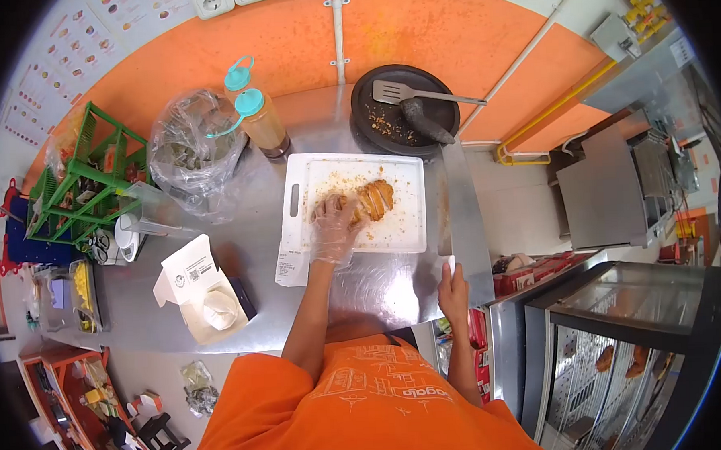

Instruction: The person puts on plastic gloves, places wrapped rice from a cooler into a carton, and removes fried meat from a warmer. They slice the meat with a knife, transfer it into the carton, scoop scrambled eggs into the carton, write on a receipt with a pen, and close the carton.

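My left hand [335, 230], in a clear plastic glove, rests with bent fingers on breaded fried chicken [377, 200] on a white cutting board [409, 235]. The chicken to the right of my fingers is cut into strips, and part of it is hidden under the glove. Crumbs lie scattered over the board. To the right of the board, my bare right hand [453, 292] is closed round the handle of a knife [445, 221]. Its blade points away from me, near the table's right side, apart from the chicken.
Behind the board stand a stone mortar [365, 136] with a pestle and spatula, and a sauce bottle [266, 128]. On the left are a plastic bag [184, 148], green rack [85, 177] and open carton [190, 293] with a white wrapped bundle. A glass display cabinet [621, 294] is at right.
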A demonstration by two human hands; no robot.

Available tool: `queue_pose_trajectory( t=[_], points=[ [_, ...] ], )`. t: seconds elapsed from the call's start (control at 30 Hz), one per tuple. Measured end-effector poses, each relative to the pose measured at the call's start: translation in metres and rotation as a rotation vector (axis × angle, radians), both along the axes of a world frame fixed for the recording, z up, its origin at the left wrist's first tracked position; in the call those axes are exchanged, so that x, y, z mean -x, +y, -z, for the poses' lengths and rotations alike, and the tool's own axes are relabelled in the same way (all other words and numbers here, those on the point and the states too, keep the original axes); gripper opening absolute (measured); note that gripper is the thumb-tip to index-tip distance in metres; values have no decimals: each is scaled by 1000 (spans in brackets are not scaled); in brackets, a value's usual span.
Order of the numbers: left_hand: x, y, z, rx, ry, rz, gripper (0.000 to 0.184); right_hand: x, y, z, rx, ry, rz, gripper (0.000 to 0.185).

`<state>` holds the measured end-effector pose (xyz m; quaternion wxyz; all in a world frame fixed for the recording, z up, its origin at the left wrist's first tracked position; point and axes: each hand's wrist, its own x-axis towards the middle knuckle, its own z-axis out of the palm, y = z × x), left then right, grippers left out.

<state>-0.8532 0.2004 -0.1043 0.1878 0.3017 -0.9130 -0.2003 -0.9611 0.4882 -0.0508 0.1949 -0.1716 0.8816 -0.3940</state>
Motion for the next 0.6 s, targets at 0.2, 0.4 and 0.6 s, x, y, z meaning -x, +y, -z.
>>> queue_pose_trajectory(
  t=[0.2, 0.4, 0.6],
  points=[
    [0, 13, -17, 55, -38, -72, 48, 27, 22, 15, 55, -31, -23, 36],
    [-1, 36, -4, 163, -119, -316, 46, 50, 29, 33, 47, -65, -68, 38],
    [-10, 44, -8, 140, -111, -338, 41, 61, 30, 30, 111, -195, -34, 38]
  ],
)
